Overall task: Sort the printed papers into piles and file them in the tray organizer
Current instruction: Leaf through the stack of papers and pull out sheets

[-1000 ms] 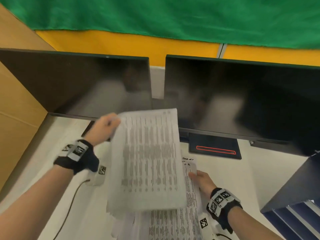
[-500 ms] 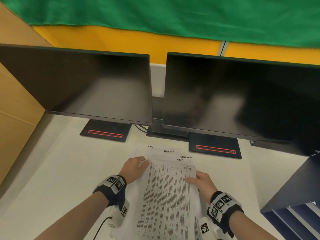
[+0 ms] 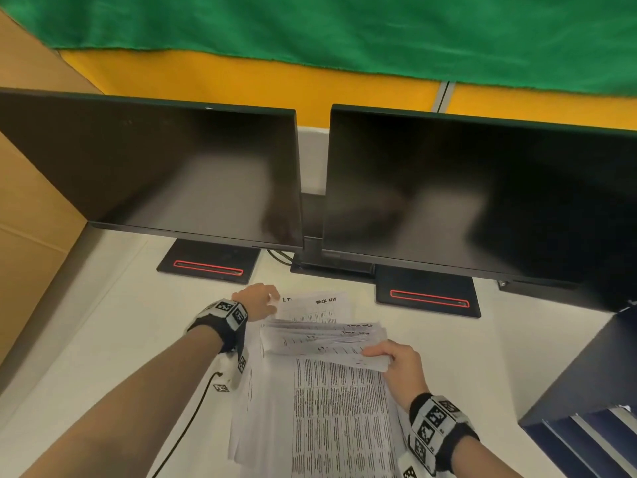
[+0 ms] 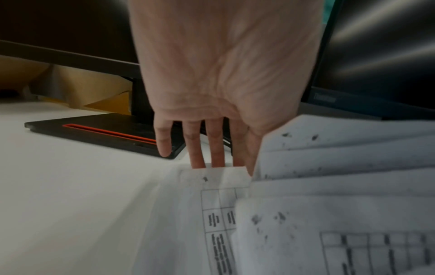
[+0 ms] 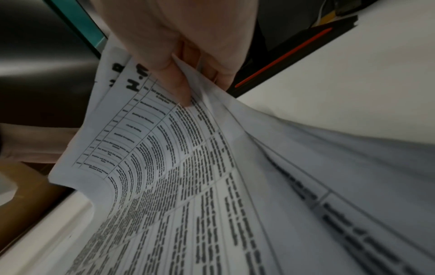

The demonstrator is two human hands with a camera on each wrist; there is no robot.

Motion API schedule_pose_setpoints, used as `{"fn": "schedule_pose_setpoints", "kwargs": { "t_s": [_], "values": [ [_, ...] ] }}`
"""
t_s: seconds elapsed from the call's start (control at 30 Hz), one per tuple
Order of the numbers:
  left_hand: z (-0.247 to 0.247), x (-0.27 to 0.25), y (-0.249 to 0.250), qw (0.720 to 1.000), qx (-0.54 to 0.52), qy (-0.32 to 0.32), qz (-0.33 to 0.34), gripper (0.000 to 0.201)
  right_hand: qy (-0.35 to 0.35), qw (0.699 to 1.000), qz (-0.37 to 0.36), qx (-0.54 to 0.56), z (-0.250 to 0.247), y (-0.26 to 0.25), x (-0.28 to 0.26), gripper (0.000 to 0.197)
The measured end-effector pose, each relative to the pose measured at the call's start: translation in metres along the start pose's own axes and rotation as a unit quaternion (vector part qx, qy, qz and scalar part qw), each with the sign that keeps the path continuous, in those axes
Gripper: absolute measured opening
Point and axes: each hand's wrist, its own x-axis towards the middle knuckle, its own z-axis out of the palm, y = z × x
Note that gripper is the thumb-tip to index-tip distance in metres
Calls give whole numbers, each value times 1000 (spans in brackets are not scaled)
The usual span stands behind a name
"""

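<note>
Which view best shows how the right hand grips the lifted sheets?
The right wrist view: the right hand pinches the lifted sheets between thumb and fingers, close up. The head view shows that hand from above, fingers hidden. The left wrist view shows only sheet edges.

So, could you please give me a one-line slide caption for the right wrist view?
Right hand pinching up a fanned corner of the printed papers above the white desk.

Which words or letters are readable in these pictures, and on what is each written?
"TASK LIST": handwritten on the top sheet, head view.
"H.": handwritten on the sheets the right hand pinches; the following letters are unclear.
Monitor logo: blurred.
Printed tables: too small.
</note>
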Motion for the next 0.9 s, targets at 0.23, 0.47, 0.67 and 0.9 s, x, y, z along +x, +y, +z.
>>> {"fn": "schedule_pose_setpoints", "kwargs": {
  "t_s": [0.23,0.47,0.67,0.9],
  "values": [
    [7,-21,22,979,-148,68,123,5,22,1000,-13,14,5,1,5,55],
    [13,-45,29,939,-253,-52,228,17,-21,999,-5,44,3,-6,10,37],
    [-12,-40,28,934,-332,9,132,30,2,1000,5,14,8,8,16,53],
    [-16,-14,4,997,38,60,41,23,-8,1000,3,17,6,5,12,53]
  ]
}}
